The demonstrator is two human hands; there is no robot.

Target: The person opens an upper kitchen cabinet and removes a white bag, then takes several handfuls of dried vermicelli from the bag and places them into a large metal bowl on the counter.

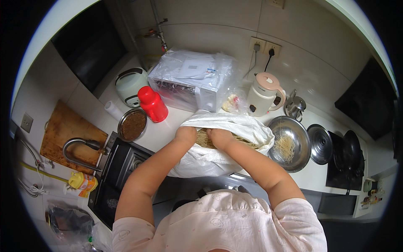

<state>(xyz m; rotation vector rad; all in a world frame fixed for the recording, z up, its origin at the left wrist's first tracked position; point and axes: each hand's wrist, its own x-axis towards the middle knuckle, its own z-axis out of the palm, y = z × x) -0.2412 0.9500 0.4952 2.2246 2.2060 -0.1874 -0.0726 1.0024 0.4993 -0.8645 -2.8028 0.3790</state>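
A large white woven sack (pixel 207 163) lies on the counter in front of me, its mouth open and full of thin, dry, pale noodle-like strands (pixel 204 138). My left hand (pixel 186 134) is at the left end of the mouth, closed at the sack's edge; its fingertips are partly hidden. My right hand (pixel 219 137) reaches into the mouth over the strands, its fingers bent against them; what they grip is hard to tell. Right of the sack, a steel bowl (pixel 297 129) holds a small heap of similar strands (pixel 285 148).
Behind stand a red thermos (pixel 154 105), a plastic-wrapped box (pixel 185 82), a rice cooker (pixel 130 85) and a cream electric jug (pixel 263 97). A bowl of brown food (pixel 133 125) is beside the black sink (pixel 116 170). To the right are a pot lid (pixel 320 144) and steel kettle (pixel 295 106).
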